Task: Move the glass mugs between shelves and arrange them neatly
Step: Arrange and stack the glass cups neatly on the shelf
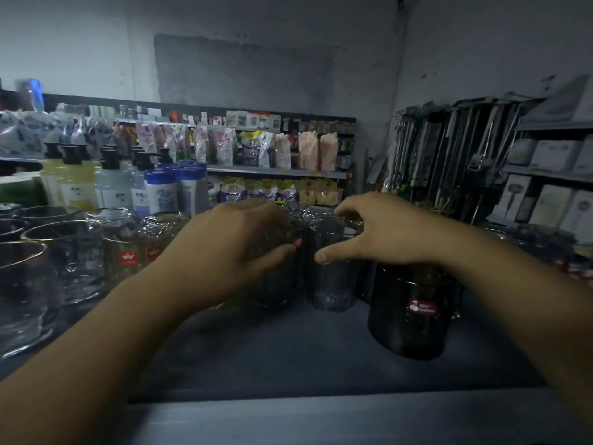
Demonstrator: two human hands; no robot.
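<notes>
Your left hand (231,245) curls round a dark glass mug (272,284) at centre frame on the grey shelf (288,358). Your right hand (378,232) arches over the wrapped mug (327,277) just beside it, fingertips at its rim. Whether it grips cannot be told. With the mugs this close, a careless lift could knock glass on glass, and the slick wrapping could slip.

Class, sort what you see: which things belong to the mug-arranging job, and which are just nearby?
Job: left hand gripping a dark mug; right hand over the middle mug; stickered mug; clear mugs; shelf.
Nearby: pump bottles; refill pouches; boxed goods.
</notes>
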